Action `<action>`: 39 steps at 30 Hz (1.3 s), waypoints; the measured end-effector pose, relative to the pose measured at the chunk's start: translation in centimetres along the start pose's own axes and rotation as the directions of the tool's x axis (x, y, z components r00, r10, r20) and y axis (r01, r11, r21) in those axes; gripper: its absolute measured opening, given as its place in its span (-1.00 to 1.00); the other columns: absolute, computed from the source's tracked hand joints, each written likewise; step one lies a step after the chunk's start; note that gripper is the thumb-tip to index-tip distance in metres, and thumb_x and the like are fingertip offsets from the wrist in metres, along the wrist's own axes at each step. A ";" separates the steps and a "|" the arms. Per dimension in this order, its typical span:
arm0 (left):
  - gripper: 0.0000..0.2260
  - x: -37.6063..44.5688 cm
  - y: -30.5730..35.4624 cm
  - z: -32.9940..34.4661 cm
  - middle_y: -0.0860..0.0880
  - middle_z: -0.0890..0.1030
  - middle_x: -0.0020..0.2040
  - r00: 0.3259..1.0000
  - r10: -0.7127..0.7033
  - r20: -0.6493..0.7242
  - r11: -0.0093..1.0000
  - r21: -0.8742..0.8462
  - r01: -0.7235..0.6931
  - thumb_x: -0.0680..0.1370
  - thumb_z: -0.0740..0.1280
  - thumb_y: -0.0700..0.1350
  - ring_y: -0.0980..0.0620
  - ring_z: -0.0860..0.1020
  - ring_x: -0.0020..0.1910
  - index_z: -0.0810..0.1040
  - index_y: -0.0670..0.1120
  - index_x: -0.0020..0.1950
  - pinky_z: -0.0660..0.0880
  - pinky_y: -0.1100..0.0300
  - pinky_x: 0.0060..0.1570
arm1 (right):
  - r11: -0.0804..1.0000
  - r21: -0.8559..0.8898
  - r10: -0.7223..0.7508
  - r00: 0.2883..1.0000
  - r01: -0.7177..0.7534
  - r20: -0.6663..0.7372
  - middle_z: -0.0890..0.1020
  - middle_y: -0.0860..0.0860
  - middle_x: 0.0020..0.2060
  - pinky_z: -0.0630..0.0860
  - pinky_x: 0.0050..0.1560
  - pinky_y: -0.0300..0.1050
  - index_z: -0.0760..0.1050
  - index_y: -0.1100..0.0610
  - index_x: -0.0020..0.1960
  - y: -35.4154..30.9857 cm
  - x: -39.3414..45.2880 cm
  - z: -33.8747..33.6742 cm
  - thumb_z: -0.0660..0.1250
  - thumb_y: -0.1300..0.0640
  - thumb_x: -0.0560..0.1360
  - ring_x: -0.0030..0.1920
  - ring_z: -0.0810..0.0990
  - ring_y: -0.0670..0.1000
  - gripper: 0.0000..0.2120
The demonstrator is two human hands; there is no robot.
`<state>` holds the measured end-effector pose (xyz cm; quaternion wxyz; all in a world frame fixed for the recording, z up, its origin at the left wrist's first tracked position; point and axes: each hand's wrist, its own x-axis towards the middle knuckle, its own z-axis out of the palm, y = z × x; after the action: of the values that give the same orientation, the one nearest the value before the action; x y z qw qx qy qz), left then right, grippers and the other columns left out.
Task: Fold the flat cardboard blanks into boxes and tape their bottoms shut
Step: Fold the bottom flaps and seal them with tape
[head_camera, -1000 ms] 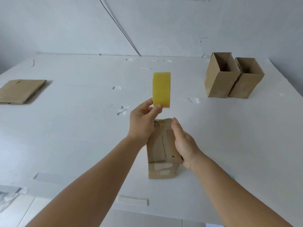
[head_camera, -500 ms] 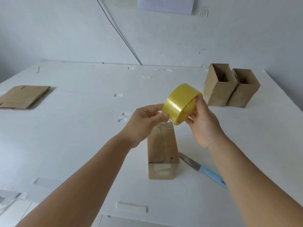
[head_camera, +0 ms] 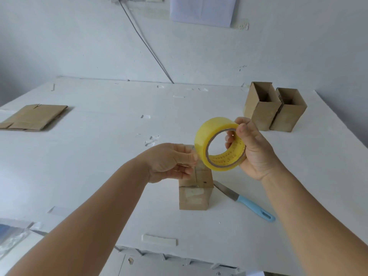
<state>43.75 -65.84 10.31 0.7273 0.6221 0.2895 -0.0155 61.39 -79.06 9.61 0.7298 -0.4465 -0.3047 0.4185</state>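
Cardboard box (head_camera: 194, 194) stands near the front edge of the white table (head_camera: 99, 156), taped bottom up, with clear tape running over its top and down the near face. Just right of it a knife (head_camera: 246, 202) with a blue handle lies flat, blade tip touching or almost touching the box's base. A strip of white tape (head_camera: 160, 239) sticks to the table close to the front edge, and crumpled clear plastic (head_camera: 10, 239) sits at the lower left corner.

Above the box, the left hand (head_camera: 171, 163) has its thumb and fingers pinched together at the rim of the yellow tape roll (head_camera: 221, 144), seemingly on the free end of the tape, though that end is too clear to make out. The right hand (head_camera: 253, 148) grips the roll, thumb on the outer face and fingers curled through the core.

Left of the hands the tabletop stretches wide, marked only by small tape scraps (head_camera: 151, 140). Flat blanks (head_camera: 33, 117) lie at the far left edge. Two finished boxes (head_camera: 274, 108) stand open-topped and touching at the far right, near that side's edge. A cable (head_camera: 147, 44) runs down the wall behind.
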 end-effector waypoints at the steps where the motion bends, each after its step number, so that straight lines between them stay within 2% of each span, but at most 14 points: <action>1: -0.91 -0.2 0.1 0.2 0.01 0.58 -0.26 1.000 -0.001 0.005 1.000 -0.015 0.002 0.54 0.37 -0.17 0.07 0.57 -0.28 0.58 -0.06 -0.17 0.56 0.24 -0.23 | 1.000 0.006 -0.004 1.000 0.004 0.018 0.52 -0.05 -0.33 0.47 -0.16 -0.14 0.45 -0.04 -0.08 -0.1 -0.2 0.1 0.64 -0.23 -0.02 -0.28 0.47 -0.07 -0.36; 6: -0.96 -0.8 -0.5 0.9 -0.07 0.61 -0.19 0.999 -0.015 -0.047 0.997 -0.071 0.011 0.56 0.35 -0.20 0.02 0.61 -0.26 0.56 -0.11 -0.09 0.58 0.21 -0.25 | 1.000 -0.006 0.024 0.997 -0.024 0.070 0.41 -0.07 -0.33 0.53 -0.15 -0.06 0.41 -0.06 -0.03 -0.3 -1.0 0.6 0.62 -0.27 0.00 -0.33 0.37 -0.08 -0.32; 11: -0.87 -1.3 -1.2 1.4 -0.09 0.60 -0.33 0.989 0.017 -0.148 0.993 -0.115 -0.034 0.52 0.37 -0.26 0.05 0.57 -0.39 0.61 -0.17 -0.23 0.58 0.24 -0.30 | 0.995 -0.100 0.002 1.000 -0.001 0.009 0.42 -0.10 -0.34 0.48 -0.16 -0.07 0.43 -0.03 -0.06 -0.5 -1.8 1.2 0.51 -0.41 0.03 -0.37 0.36 -0.10 -0.33; 14: -0.89 -1.5 -1.5 1.7 -0.10 0.63 -0.34 0.975 0.005 -0.223 0.984 -0.175 -0.045 0.49 0.42 -0.22 0.07 0.59 -0.41 0.66 -0.22 -0.21 0.56 0.28 -0.35 | 0.995 -0.095 -0.023 0.999 0.020 -0.028 0.43 -0.11 -0.35 0.48 -0.15 -0.10 0.44 -0.03 -0.08 -0.6 -2.1 1.3 0.48 -0.29 0.23 -0.39 0.36 -0.12 -0.55; 15: -0.88 -1.5 -1.6 1.8 -0.10 0.64 -0.33 0.970 0.000 -0.242 0.979 -0.199 -0.050 0.49 0.42 -0.21 0.08 0.59 -0.41 0.66 -0.23 -0.21 0.56 0.29 -0.37 | 0.995 -0.092 -0.034 0.999 0.031 -0.033 0.42 -0.11 -0.35 0.46 -0.13 -0.09 0.43 -0.03 -0.07 -0.7 -2.2 1.3 0.41 -0.20 0.34 -0.39 0.36 -0.12 -0.68; 17: -0.88 -1.5 -1.7 1.9 -0.08 0.65 -0.33 0.963 0.005 -0.269 0.971 -0.228 -0.069 0.50 0.41 -0.20 0.10 0.60 -0.41 0.64 -0.24 -0.20 0.54 0.30 -0.38 | 0.991 -0.128 -0.054 0.998 0.048 -0.041 0.42 -0.11 -0.35 0.42 -0.11 -0.07 0.42 -0.02 -0.08 -0.7 -2.3 1.3 0.30 -0.05 0.41 -0.39 0.36 -0.13 -0.85; 20: -0.88 -1.6 -1.7 1.8 -0.05 0.66 -0.34 0.952 0.059 -0.301 0.990 -0.106 -0.095 0.53 0.39 -0.20 0.12 0.59 -0.41 0.62 -0.22 -0.18 0.54 0.31 -0.38 | 0.969 -0.235 -0.081 0.997 0.075 -0.018 0.44 -0.13 -0.36 0.39 -0.08 -0.05 0.41 -0.02 -0.08 -0.8 -2.4 1.2 0.30 -0.02 0.41 -0.38 0.39 -0.14 -0.87; 23: -0.88 -1.9 -1.5 1.1 -0.06 0.66 -0.36 0.933 0.115 -0.341 0.993 0.078 -0.093 0.52 0.38 -0.23 0.11 0.58 -0.43 0.62 -0.23 -0.20 0.54 0.30 -0.37 | 0.928 -0.361 -0.087 0.996 0.089 0.021 0.41 -0.10 -0.36 0.39 -0.08 -0.10 0.43 -0.07 -0.13 -1.3 -2.3 0.8 0.39 -0.09 0.32 -0.33 0.42 -0.14 -0.79; 25: -0.89 -2.0 -1.4 0.2 -0.06 0.65 -0.36 0.915 0.134 -0.381 0.981 0.182 -0.068 0.50 0.38 -0.24 0.11 0.57 -0.43 0.62 -0.23 -0.22 0.54 0.29 -0.36 | 0.873 -0.476 -0.096 0.995 0.103 0.039 0.43 -0.12 -0.37 0.39 -0.13 -0.19 0.44 -0.09 -0.16 -1.7 -2.3 0.2 0.40 -0.14 0.25 -0.30 0.44 -0.15 -0.76; 28: -0.87 -1.9 -1.5 -1.0 -0.03 0.65 -0.38 0.898 0.138 -0.418 0.959 0.284 -0.015 0.49 0.38 -0.24 0.11 0.56 -0.45 0.61 -0.21 -0.26 0.54 0.28 -0.38 | 0.760 -0.642 -0.087 0.995 0.098 0.049 0.51 -0.15 -0.33 0.40 -0.18 -0.24 0.46 -0.08 -0.18 -2.0 -2.2 -0.9 0.45 -0.09 0.24 -0.30 0.49 -0.17 -0.77; 32: -0.87 -1.7 -1.8 -2.4 -0.03 0.67 -0.36 0.891 0.128 -0.435 0.922 0.383 0.055 0.47 0.38 -0.22 0.08 0.57 -0.41 0.62 -0.19 -0.27 0.54 0.25 -0.34 | 0.472 -0.882 -0.032 0.999 0.007 -0.009 0.55 -0.10 -0.17 0.42 -0.22 -0.17 0.45 -0.11 -0.16 -2.1 -2.1 -1.9 0.44 -0.16 0.18 -0.20 0.52 -0.07 -0.70; 34: -0.87 -1.8 -2.1 -2.8 -0.05 0.68 -0.33 0.898 0.125 -0.422 0.907 0.416 0.069 0.46 0.39 -0.21 0.07 0.58 -0.40 0.62 -0.18 -0.28 0.55 0.24 -0.32 | 0.363 -0.931 0.010 1.000 -0.031 -0.029 0.52 -0.13 -0.16 0.40 -0.23 -0.14 0.44 -0.15 -0.16 -1.9 -2.3 -2.2 0.42 -0.20 0.15 -0.17 0.50 -0.07 -0.68; 39: -0.88 -1.7 -3.4 -2.9 -0.02 0.68 -0.35 0.914 0.117 -0.388 0.891 0.448 0.077 0.47 0.39 -0.21 0.10 0.58 -0.42 0.62 -0.19 -0.27 0.53 0.27 -0.35 | 0.321 -0.946 0.074 0.997 -0.049 -0.027 0.50 -0.16 -0.12 0.37 -0.27 -0.13 0.40 -0.19 -0.18 -0.7 -2.7 -2.7 0.49 -0.14 0.27 -0.15 0.48 -0.09 -0.72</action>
<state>39.86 -64.50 7.83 0.4859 0.7670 0.4155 0.0541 62.60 -82.67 8.97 0.3143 -0.7942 -0.4819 0.1954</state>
